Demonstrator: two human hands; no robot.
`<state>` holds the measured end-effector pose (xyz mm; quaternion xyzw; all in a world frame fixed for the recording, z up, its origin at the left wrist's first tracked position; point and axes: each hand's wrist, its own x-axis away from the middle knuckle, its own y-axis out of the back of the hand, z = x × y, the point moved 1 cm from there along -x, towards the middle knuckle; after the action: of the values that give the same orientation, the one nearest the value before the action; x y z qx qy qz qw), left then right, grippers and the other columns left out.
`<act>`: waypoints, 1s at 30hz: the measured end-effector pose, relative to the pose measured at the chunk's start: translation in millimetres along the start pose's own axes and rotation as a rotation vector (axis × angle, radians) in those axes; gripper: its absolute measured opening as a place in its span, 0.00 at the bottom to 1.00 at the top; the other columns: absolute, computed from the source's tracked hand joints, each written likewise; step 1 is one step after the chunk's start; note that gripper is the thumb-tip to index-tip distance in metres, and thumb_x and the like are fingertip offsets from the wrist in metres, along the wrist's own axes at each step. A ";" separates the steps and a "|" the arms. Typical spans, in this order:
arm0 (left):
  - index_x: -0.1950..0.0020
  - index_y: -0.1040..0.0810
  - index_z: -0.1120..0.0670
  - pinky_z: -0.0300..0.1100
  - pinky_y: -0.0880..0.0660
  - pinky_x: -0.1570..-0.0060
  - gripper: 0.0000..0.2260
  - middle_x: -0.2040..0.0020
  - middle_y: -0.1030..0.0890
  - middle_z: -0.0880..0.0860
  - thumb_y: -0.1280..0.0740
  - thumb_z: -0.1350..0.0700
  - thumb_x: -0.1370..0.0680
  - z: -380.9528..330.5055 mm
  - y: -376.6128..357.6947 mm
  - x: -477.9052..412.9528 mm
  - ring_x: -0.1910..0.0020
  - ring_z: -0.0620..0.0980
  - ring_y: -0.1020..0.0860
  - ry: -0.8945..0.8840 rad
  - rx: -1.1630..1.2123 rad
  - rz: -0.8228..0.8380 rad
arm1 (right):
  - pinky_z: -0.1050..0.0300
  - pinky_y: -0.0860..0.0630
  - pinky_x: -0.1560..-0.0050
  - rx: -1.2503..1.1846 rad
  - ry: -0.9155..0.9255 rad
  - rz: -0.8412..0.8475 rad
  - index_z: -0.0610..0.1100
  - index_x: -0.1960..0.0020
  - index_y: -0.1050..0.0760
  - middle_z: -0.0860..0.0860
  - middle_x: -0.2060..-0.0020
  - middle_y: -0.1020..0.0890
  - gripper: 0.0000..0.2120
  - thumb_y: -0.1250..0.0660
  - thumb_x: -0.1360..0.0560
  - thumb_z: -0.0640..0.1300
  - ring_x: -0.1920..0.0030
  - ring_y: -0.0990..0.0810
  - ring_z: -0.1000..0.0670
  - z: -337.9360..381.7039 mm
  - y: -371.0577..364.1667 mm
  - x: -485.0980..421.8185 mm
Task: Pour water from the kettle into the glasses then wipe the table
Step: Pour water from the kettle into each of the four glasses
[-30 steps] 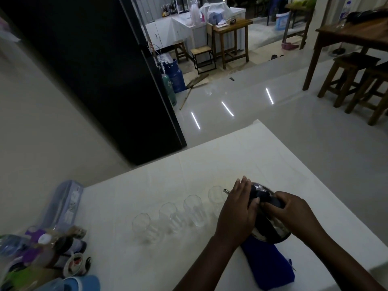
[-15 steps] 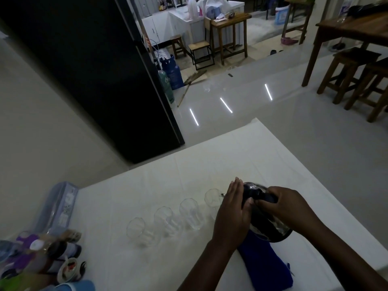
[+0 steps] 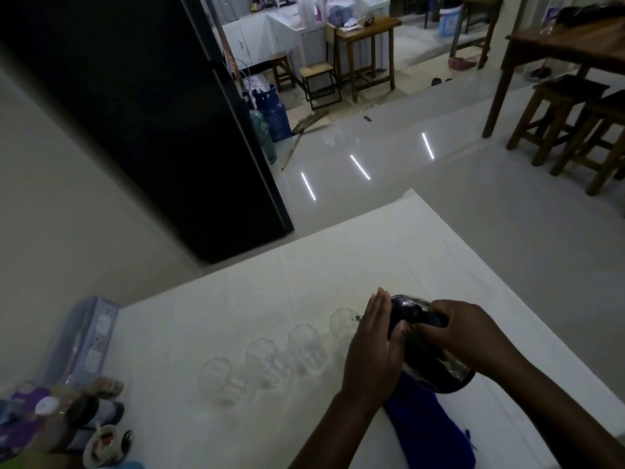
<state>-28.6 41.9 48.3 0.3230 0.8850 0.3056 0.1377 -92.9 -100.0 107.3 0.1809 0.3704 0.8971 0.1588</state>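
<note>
A shiny steel kettle [image 3: 436,370] with a dark handle is tilted to the left above the white table [image 3: 304,282]. My right hand [image 3: 466,333] grips the handle on top. My left hand [image 3: 372,350] lies flat against the kettle's left side, fingers straight. The spout tip points at the rightmost glass [image 3: 341,323]. Several clear glasses stand in a diagonal row, among them a middle glass [image 3: 304,346] and the leftmost glass [image 3: 216,377]. A blue cloth [image 3: 429,431] lies on the table under the kettle.
Bottles and small jars [image 3: 67,418] crowd the table's near left corner, next to a clear plastic box [image 3: 81,340]. A black fridge [image 3: 152,113] stands beyond the table. Wooden stools [image 3: 568,120] and a wooden table are at the far right on the glossy floor.
The kettle with both hands on it has stayed by the rightmost glass and tilted a little more to the left. The camera view has shifted slightly.
</note>
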 end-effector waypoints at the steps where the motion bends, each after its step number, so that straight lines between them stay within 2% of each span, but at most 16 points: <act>1: 0.23 0.48 0.49 0.35 0.50 0.28 0.29 0.23 0.47 0.43 0.55 0.38 0.21 0.5 0.2 -0.3 0.26 0.35 0.53 0.001 0.000 0.001 | 0.64 0.33 0.69 0.001 0.000 0.002 0.59 0.68 0.30 0.58 0.70 0.23 0.10 0.31 0.31 0.52 0.67 0.25 0.59 0.1 -0.1 -0.6; 11: 0.23 0.49 0.48 0.35 0.51 0.28 0.29 0.23 0.48 0.42 0.55 0.37 0.22 2.3 1.5 -0.8 0.26 0.34 0.53 0.005 0.013 -0.008 | 0.63 0.31 0.68 0.032 0.023 0.018 0.59 0.67 0.31 0.57 0.70 0.23 0.09 0.31 0.31 0.53 0.66 0.24 0.58 2.1 0.0 -6.5; 16: 0.23 0.48 0.48 0.35 0.50 0.28 0.29 0.23 0.47 0.42 0.55 0.37 0.21 2.7 2.3 -0.3 0.26 0.34 0.52 0.009 0.015 -0.016 | 0.63 0.31 0.68 0.065 0.018 0.024 0.54 0.62 0.26 0.57 0.69 0.23 0.05 0.32 0.31 0.52 0.66 0.24 0.57 0.6 -0.6 -7.6; 21: 0.23 0.48 0.48 0.38 0.48 0.27 0.28 0.23 0.47 0.43 0.55 0.37 0.21 3.3 1.8 2.3 0.26 0.35 0.52 0.008 0.006 -0.025 | 0.62 0.30 0.67 0.081 0.018 0.024 0.53 0.62 0.26 0.56 0.69 0.22 0.05 0.32 0.31 0.53 0.66 0.24 0.57 4.3 1.2 -5.8; 30: 0.23 0.49 0.47 0.33 0.49 0.29 0.28 0.23 0.46 0.43 0.54 0.38 0.21 -1.4 3.4 3.6 0.26 0.34 0.52 0.008 0.006 -0.029 | 0.59 0.27 0.65 0.076 0.004 0.005 0.50 0.59 0.22 0.53 0.66 0.19 0.06 0.32 0.31 0.53 0.65 0.23 0.55 11.1 5.9 -1.7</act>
<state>-30.2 45.7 51.3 0.3093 0.8910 0.3024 0.1376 -87.4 -98.0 118.5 0.1860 0.4042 0.8831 0.1487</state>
